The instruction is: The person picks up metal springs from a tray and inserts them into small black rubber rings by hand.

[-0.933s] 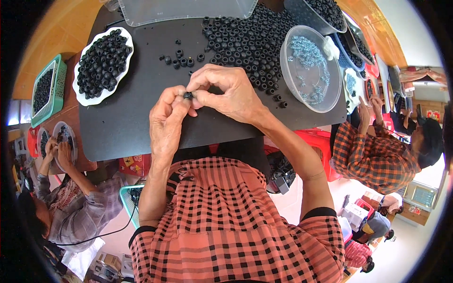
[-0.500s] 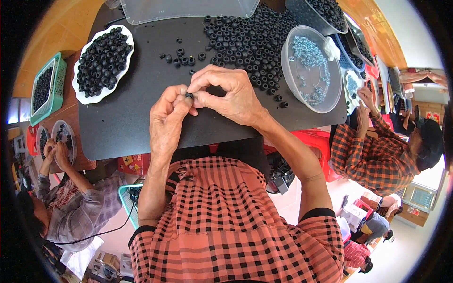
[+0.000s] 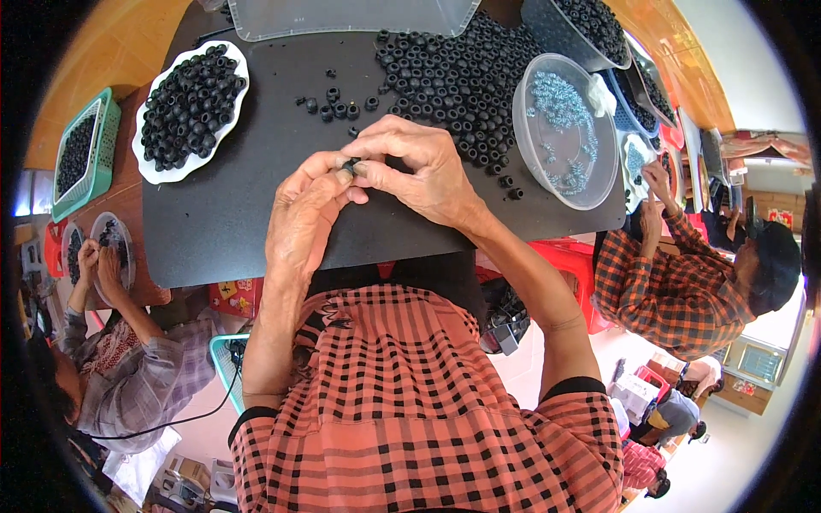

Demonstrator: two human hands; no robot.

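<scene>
My left hand (image 3: 301,214) and my right hand (image 3: 416,168) meet above the black work board (image 3: 231,214). Between their fingertips they pinch one small black ring-shaped part (image 3: 349,162). The part is mostly hidden by my fingers. A large heap of the same black rings (image 3: 462,77) lies on the board just beyond my right hand. A few loose rings (image 3: 338,104) sit ahead of my fingertips.
A white scalloped plate of black rings (image 3: 188,107) is at the far left of the board. A clear round tub with small pale blue pieces (image 3: 564,128) stands at right. A clear box (image 3: 351,17) is at the back. Other people work at left (image 3: 120,376) and right (image 3: 693,282).
Both hands stay together on the small part, with only slight finger movement. The person at right has shifted a little.
</scene>
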